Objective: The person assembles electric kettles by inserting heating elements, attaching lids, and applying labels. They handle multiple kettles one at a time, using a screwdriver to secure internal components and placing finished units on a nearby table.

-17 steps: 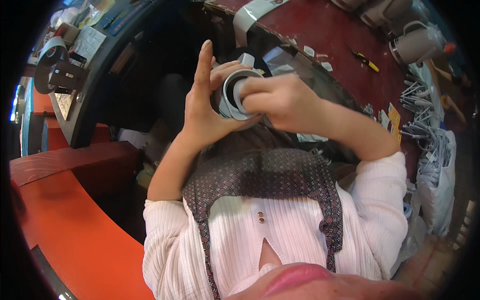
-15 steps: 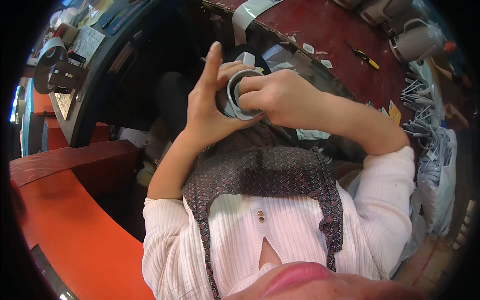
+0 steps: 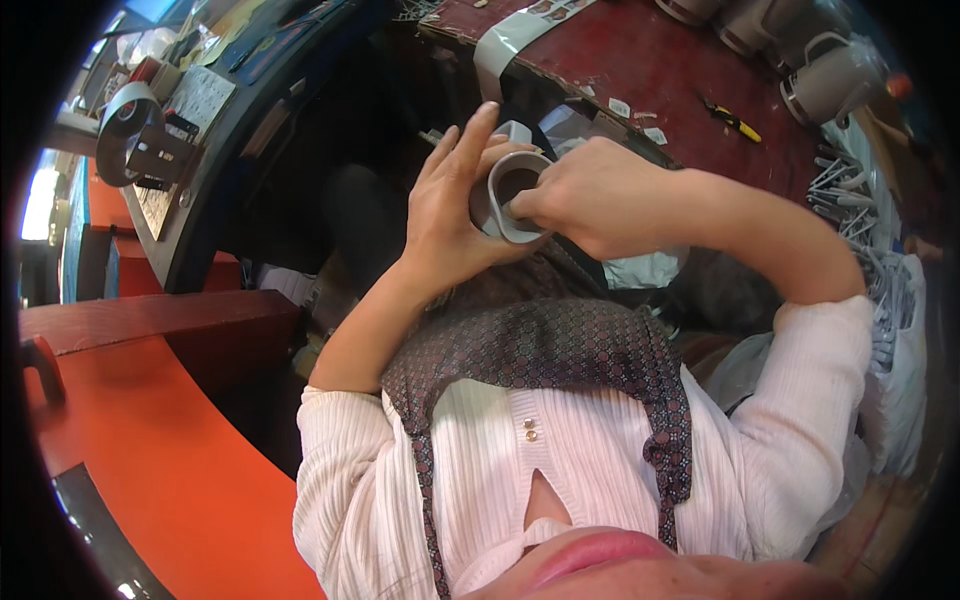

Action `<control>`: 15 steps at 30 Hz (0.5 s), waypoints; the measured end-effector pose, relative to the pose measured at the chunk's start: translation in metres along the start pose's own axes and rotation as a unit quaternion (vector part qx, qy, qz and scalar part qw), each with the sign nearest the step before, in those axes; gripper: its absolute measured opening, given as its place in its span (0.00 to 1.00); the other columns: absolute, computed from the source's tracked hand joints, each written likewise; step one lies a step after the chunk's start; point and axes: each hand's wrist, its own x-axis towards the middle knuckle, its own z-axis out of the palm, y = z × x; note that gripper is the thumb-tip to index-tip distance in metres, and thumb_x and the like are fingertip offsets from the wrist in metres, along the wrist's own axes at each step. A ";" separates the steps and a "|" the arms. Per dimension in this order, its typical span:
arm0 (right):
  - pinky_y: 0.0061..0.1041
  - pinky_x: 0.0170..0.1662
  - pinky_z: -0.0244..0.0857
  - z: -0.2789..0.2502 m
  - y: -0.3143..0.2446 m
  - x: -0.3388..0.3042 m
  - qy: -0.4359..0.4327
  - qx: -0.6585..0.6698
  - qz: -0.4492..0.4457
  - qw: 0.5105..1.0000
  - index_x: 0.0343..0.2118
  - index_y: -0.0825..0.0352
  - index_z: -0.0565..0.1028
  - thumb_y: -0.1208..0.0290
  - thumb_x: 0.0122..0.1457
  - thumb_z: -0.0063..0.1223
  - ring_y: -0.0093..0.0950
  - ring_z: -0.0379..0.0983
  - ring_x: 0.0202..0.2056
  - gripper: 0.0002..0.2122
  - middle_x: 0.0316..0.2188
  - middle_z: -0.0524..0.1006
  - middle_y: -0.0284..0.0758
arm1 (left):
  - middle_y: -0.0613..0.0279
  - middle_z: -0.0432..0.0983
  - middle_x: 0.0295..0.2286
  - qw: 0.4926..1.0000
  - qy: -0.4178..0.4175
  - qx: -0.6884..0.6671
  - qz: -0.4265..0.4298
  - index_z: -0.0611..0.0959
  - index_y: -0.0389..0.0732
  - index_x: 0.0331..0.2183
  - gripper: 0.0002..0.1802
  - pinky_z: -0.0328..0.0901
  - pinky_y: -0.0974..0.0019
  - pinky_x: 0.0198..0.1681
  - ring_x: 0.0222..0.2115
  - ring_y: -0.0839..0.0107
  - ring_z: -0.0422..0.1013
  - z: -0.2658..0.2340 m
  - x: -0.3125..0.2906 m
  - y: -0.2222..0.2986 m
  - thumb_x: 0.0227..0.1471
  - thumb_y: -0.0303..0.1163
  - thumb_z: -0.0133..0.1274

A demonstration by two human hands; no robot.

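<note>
A grey jug (image 3: pixel 512 182) with an open, round mouth is held tilted above my lap, its mouth turned up toward me. My left hand (image 3: pixel 440 220) cups its side, with the thumb along the near edge and one finger sticking up off the wall. Curled fingers of my right hand (image 3: pixel 605 205) reach over the rim into the mouth. Whatever those fingertips grip inside, if anything, is hidden. A pale handle or spout piece (image 3: pixel 515 131) shows at the jug's far side.
Several similar jugs (image 3: pixel 828 82) stand on the red table (image 3: pixel 640 65), near a yellow-and-black hand tool (image 3: pixel 735 120) and a label strip (image 3: pixel 505 42). Grey handle-like parts (image 3: pixel 845 190) lie at the right above a white bag (image 3: pixel 900 410). A tape dispenser (image 3: pixel 145 140) sits left; an orange surface (image 3: pixel 190 460) flanks me.
Both hands and the jug have shifted slightly right in the picture, along with the surroundings. My right fingers have turned within the mouth, and more of its inside shows.
</note>
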 end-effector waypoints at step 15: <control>0.41 0.57 0.64 0.035 -0.016 -0.003 0.270 0.038 -0.041 0.961 0.51 0.64 0.73 0.73 0.50 0.63 0.35 0.77 0.42 0.23 0.38 0.79 0.38 | 0.60 0.80 0.38 0.981 -0.030 0.148 0.118 0.80 0.43 0.23 0.20 0.73 0.62 0.38 0.41 0.60 0.78 -0.020 0.006 -0.011 0.25 0.41 0.71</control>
